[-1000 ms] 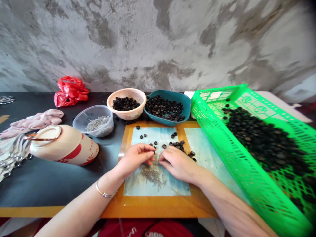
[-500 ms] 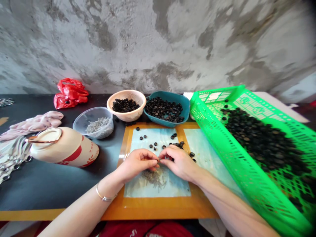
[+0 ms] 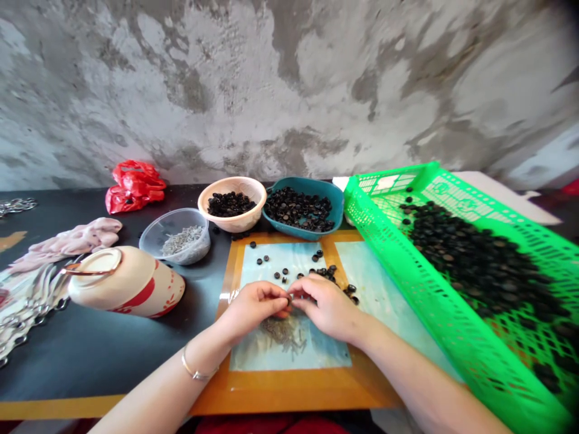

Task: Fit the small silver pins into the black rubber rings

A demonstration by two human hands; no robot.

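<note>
Left hand (image 3: 253,310) and right hand (image 3: 328,307) curled, fingertips pinched together on a small part (image 3: 289,297), its kind unclear; a slipped pinch would drop it among the metal pins (image 3: 284,334); stray black discs (image 3: 325,274) just beyond risk a knuckle's nudge.

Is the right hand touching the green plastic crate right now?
Apart. The head view shows the right hand over the board, with a stretch of pale blue sheet between it and the wall of the green plastic crate.
</note>
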